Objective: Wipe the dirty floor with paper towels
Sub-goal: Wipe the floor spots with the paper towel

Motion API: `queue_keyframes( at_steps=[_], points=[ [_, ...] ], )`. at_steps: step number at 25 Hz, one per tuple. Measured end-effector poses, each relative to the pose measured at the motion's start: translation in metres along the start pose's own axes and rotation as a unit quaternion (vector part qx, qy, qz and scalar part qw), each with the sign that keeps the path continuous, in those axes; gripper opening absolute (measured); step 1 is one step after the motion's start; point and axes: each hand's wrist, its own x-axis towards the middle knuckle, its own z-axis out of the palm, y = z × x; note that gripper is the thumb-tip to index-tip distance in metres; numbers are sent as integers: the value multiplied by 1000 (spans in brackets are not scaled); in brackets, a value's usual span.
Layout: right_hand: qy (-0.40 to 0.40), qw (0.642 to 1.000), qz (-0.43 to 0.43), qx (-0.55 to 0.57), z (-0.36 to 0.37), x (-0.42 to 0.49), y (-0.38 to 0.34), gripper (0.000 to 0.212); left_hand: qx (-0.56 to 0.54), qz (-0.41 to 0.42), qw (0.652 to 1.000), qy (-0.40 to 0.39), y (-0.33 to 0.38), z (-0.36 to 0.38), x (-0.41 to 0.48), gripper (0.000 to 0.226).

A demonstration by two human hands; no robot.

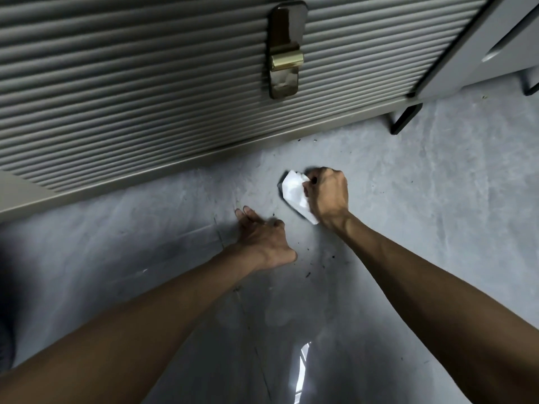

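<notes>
A: On the grey floor (437, 199), near the ribbed cabinet (131, 83): right hand (328, 196), fingers fisted round a crumpled paper towel (294, 191).
B: Left hand (262, 240)?
A: Fingers spread, flat on floor. Dark specks (332, 257) between the arms.

Two bare hands reach in from the bottom edge: one left hand (262, 240) at the centre of the frame and one right hand (328, 196) just up and right of it, with one crumpled white paper towel (294, 191) beside the right hand. Across the top are two grey cabinets, one ribbed cabinet (131, 83) filling the upper left and middle with one brass handle (285, 51), and one smooth cabinet (495, 39) in the upper right corner. Below them show two legs, one black leg (405, 119) right of centre and a second black leg (529, 87) at the right edge. One grey floor (437, 185) fills the lower half, with scattered dark specks (332, 258) too small and numerous to count.
</notes>
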Motion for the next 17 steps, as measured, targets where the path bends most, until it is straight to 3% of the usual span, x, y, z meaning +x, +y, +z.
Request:
queue_keyframes(
  at_steps=[3,8,12,15,17],
  points=[
    [-38,997,-35,-58,-9,-1,3,17,-4,4,1000,-4,1,-1,-1,85],
    [-1,999,23,-28,-6,20,2,20,11,-1,1000,-6,1,0,-2,87],
    [-114,991,-64,-9,-16,-20,4,15,-1,6,1000,0,3,-5,-3,76],
    [-222,974,-42,29,-36,-46,17,11,8,20,1000,10,4,-6,-9,70],
    [-279,957,-74,8,-54,-43,25,9,12,8,1000,6,5,-5,-10,72]
  ],
)
